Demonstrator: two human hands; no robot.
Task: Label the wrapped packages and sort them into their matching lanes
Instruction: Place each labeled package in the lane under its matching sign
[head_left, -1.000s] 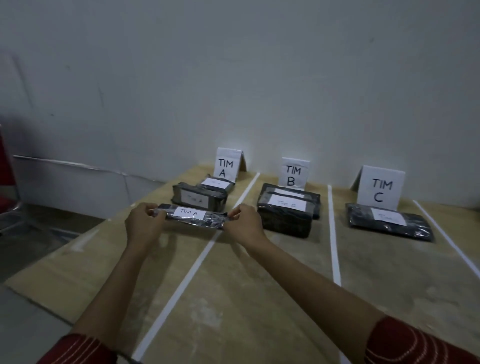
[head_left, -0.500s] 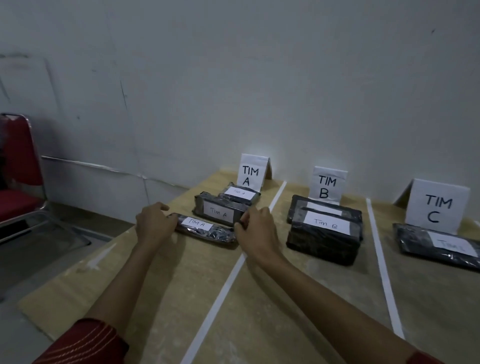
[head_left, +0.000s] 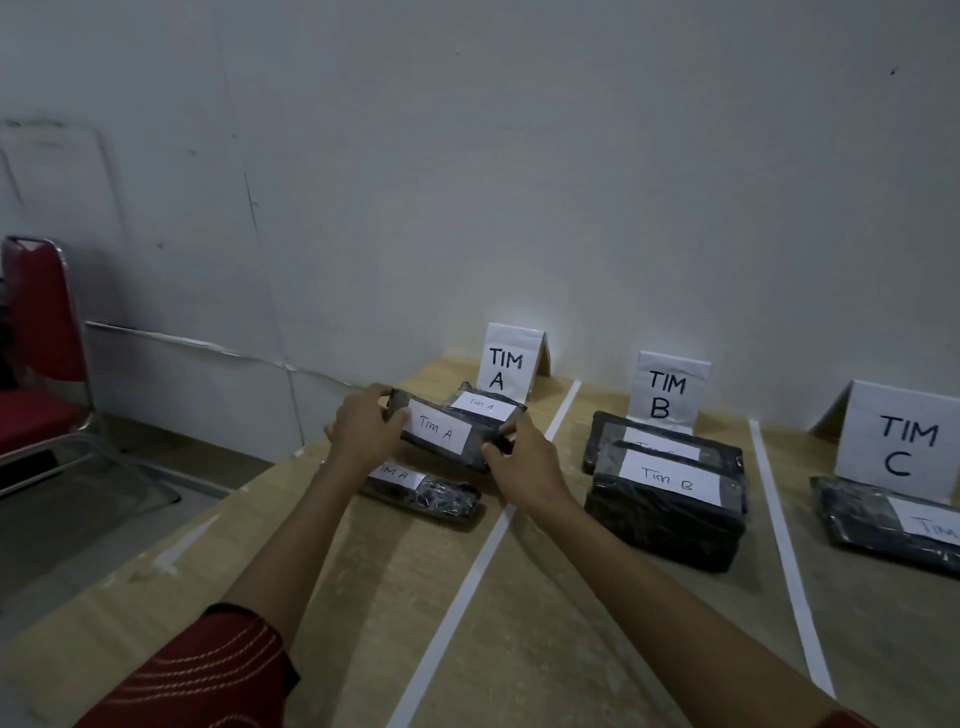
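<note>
- On the left lane of the table (head_left: 363, 597), a person is holding one black wrapped parcel, the held package (head_left: 441, 434), by its two short ends, with its white "Tim A" label facing up.
- The left grip (head_left: 363, 431) is clasping the left end, with the fingers curling over the far edge and the thumb lying on the near side.
- The right grip (head_left: 524, 457) is pinching the right end, with the fingertips curling onto its corner.
- The held package is sitting askew, its left end farther from the camera than its right. Whether it is resting on the table or hanging just above it cannot be told.
- Just behind it, the far package (head_left: 485, 405), also labelled "Tim A", is lying in front of the folded TIM A sign (head_left: 511, 364).
- Nearer the camera, the flat package (head_left: 421, 491) is lying in the same lane, its label partly hidden by the left wrist.
- A white tape line (head_left: 467, 577) is running along the table, dividing this lane from the middle one.
- Across that line, the front Tim B package (head_left: 665, 506) is lying just before the rear Tim B package (head_left: 660, 441), both below the TIM B sign (head_left: 667, 392).
- A second tape line (head_left: 784, 551) is marking off the right lane, where the Tim C package (head_left: 883, 525) is lying before the TIM C sign (head_left: 904, 441), its right end cut off by the picture's edge.
- A red sleeve (head_left: 208, 670) is covering the left upper arm.
- A red chair (head_left: 36, 332) is standing on the floor at the far left, well apart from the table.
</note>
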